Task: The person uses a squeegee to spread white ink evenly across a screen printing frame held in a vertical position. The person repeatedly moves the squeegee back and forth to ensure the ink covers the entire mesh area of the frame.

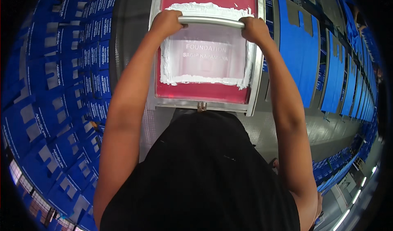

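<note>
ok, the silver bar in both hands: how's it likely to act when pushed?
Probably stiff: the silver bar looks metallic. It might slide easily, since wet-looking white paste is smeared on the red screen near it. Unlikely to roll much while the left hand and right hand grip its ends.

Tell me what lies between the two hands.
In the head view, a silver bar spans the gap between the left hand and the right hand, with both gripping it.
</note>
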A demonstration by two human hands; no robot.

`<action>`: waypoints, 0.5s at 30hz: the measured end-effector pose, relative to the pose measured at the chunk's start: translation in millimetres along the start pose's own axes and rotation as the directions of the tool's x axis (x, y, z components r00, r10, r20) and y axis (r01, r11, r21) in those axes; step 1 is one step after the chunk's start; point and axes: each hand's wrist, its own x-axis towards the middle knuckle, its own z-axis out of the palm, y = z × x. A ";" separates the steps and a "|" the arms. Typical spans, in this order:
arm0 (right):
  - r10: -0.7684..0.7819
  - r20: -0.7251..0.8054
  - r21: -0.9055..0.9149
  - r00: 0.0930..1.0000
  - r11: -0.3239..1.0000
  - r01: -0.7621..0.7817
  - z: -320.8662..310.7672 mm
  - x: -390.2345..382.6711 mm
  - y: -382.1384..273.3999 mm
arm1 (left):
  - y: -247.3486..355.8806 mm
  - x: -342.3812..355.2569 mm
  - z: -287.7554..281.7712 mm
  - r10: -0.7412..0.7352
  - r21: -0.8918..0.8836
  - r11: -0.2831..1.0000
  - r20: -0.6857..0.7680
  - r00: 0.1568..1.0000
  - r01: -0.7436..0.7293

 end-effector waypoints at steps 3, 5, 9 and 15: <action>0.084 0.228 -0.015 0.970 0.996 -0.082 -13.9 -76.8 -35.5 | 19.1 -85.0 5.7 -0.057 -0.003 0.998 0.011 0.998 0.057; -0.005 0.232 -0.045 0.973 0.999 0.016 11.1 -157.4 -57.1 | 30.1 -167.1 24.8 0.040 -0.076 0.996 0.011 0.999 -0.039; -0.016 0.055 0.002 0.998 1.000 0.016 46.1 -175.4 -53.3 | 25.8 -191.0 64.2 0.111 -0.128 0.983 -0.169 0.979 -0.134; -0.045 -0.048 -0.049 0.998 0.998 0.042 8.1 2.4 2.2 | -0.8 -1.0 -0.6 0.014 -0.005 1.000 -0.034 0.999 -0.014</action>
